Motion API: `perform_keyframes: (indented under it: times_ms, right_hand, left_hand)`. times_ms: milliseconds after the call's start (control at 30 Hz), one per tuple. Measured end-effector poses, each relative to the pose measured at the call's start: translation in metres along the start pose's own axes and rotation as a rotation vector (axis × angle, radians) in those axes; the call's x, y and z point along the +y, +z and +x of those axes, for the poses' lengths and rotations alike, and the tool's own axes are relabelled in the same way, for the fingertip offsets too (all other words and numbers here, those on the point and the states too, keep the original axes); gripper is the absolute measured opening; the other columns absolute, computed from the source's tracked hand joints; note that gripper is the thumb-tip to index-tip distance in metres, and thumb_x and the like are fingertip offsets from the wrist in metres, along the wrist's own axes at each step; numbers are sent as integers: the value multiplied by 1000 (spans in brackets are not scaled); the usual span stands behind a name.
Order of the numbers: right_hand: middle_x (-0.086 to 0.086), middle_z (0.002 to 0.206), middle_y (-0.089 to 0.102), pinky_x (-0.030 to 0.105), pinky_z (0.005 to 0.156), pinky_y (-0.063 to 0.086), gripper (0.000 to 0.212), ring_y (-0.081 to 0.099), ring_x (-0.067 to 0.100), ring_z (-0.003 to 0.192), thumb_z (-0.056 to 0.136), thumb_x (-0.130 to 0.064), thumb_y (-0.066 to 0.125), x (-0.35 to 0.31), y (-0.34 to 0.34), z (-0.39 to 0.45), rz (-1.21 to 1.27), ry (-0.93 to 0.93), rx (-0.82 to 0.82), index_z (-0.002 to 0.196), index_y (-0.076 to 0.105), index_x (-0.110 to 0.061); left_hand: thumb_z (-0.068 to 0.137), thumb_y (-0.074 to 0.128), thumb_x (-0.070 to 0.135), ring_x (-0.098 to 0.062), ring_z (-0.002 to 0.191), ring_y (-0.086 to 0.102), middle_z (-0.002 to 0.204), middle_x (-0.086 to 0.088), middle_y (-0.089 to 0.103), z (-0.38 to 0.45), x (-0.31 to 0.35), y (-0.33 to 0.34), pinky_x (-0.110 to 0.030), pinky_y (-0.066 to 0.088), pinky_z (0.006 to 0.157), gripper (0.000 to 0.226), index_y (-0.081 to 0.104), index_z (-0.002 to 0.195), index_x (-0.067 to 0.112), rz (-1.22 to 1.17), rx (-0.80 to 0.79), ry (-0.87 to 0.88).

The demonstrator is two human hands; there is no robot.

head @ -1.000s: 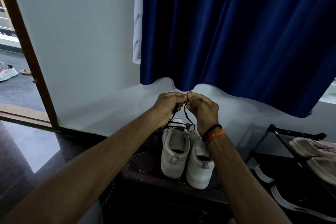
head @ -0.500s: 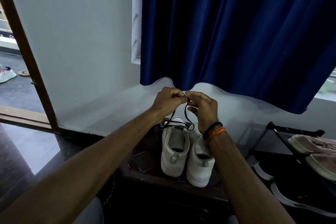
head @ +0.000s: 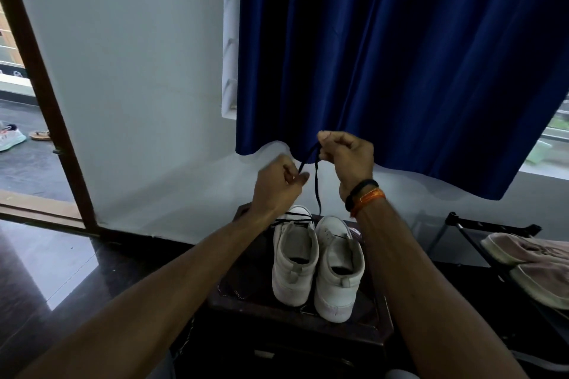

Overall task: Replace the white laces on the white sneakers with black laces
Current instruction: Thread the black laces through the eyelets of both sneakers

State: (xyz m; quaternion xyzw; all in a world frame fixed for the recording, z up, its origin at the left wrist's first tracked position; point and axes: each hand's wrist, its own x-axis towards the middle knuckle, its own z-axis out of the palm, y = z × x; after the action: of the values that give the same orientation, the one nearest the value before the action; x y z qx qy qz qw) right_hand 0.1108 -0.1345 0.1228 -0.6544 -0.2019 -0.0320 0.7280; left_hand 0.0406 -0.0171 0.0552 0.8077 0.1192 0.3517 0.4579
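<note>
- A second ago the two hands were pressed close together, high over the shoes, working on the black lace (head: 316, 184).
- Now the hands have come apart. The right hand (head: 348, 160) has gone up, and the left hand (head: 278, 188) has dropped a little lower and to the side.
- The lace now runs between them in a tight slanted line, and one long end hangs down to the shoes.
- I think this means the lace is being pulled free or made straight, so it can go into the holes. That is a guess.
- The left hand has curled fingers and pinches the lower bit of the lace.
- The right hand has curled fingers too, and it pinches the top of the lace with its fingertips. It wears a black band and an orange band at the wrist.
- Both arms reach forward, well out from the body, and the hands are held up above the shoes.
- The white sneakers (head: 317, 264) sit side by side on a dark stool (head: 246, 311), heels toward the person.
- A bit of black lace already lies across the front of the left shoe.
- I see no white laces in the shoes, so most of the threading is likely left to do.
</note>
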Motion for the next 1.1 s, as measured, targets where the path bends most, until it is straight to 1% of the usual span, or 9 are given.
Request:
perform_keyframes:
  times_ms: [100, 167, 233, 367, 467, 567, 733, 967, 1100]
  right_hand:
    - [-2, 76, 72, 27, 74, 61, 2, 66, 9, 65, 89, -12, 75, -25, 7, 14, 22, -33, 2, 87, 76, -12]
    - [0, 78, 73, 26, 71, 60, 3, 65, 9, 66, 89, -12, 76, -41, 14, 21, 23, -55, 12, 86, 76, -11]
    - [1, 79, 72, 23, 66, 58, 6, 64, 7, 67, 88, -15, 77, -55, 20, 29, -7, -73, 34, 87, 77, -9]
    - [1, 69, 68, 24, 66, 60, 8, 63, 6, 57, 88, -17, 77, -88, 28, 45, -47, -139, 72, 85, 77, -10]
    - [2, 71, 70, 21, 68, 59, 10, 66, 8, 60, 89, -17, 77, -118, 34, 58, -28, -185, 71, 88, 76, -7]
    - [1, 79, 73, 27, 79, 62, 11, 69, 7, 64, 89, -18, 77, -144, 37, 72, -2, -204, 50, 91, 76, -7]
    - [2, 82, 71, 26, 73, 60, 10, 66, 10, 69, 90, -17, 75, -173, 41, 86, 27, -241, 26, 90, 76, -7]
    - [2, 78, 69, 18, 62, 56, 9, 63, 10, 65, 91, -17, 74, -215, 37, 88, 7, -269, 48, 84, 74, -12]
    - [2, 77, 70, 25, 70, 62, 11, 64, 9, 63, 91, -17, 75, -226, 33, 87, -45, -270, 47, 81, 74, -11]
  left_hand:
    - [86, 77, 32, -7, 74, 65, 80, 6, 69, -24, -14, 7, -29, 55, 71, 20, 65, 82, 17, 141, -299, 49]
    - [82, 74, 38, -5, 82, 64, 88, 10, 71, -35, -27, 14, -32, 53, 79, 15, 69, 82, 24, 265, -380, 118]
    - [80, 70, 45, -5, 84, 62, 90, 10, 70, -40, -38, 22, -28, 46, 79, 20, 73, 81, 25, 348, -407, 158]
    - [87, 64, 41, -13, 75, 64, 80, 1, 72, -50, -54, 39, -32, 52, 70, 28, 73, 77, 17, 325, -405, 262]
    - [93, 58, 44, -13, 77, 66, 83, -3, 72, -59, -57, 41, -30, 50, 72, 32, 73, 88, 17, 198, -413, 208]
    - [94, 56, 44, -15, 74, 65, 80, -3, 69, -65, -60, 41, -27, 48, 68, 26, 68, 88, 21, 134, -427, 145]
    - [92, 47, 47, -15, 82, 67, 88, 1, 71, -65, -64, 46, -39, 52, 75, 30, 65, 92, 23, 181, -438, 82]
    - [81, 37, 64, -19, 109, 64, 112, -3, 71, -50, -67, 51, -34, 49, 96, 57, 67, 103, 22, 236, -566, -20]
    - [95, 59, 37, -12, 97, 63, 105, -2, 70, -33, -35, 31, -23, 47, 86, 29, 73, 102, 12, 283, -606, -28]
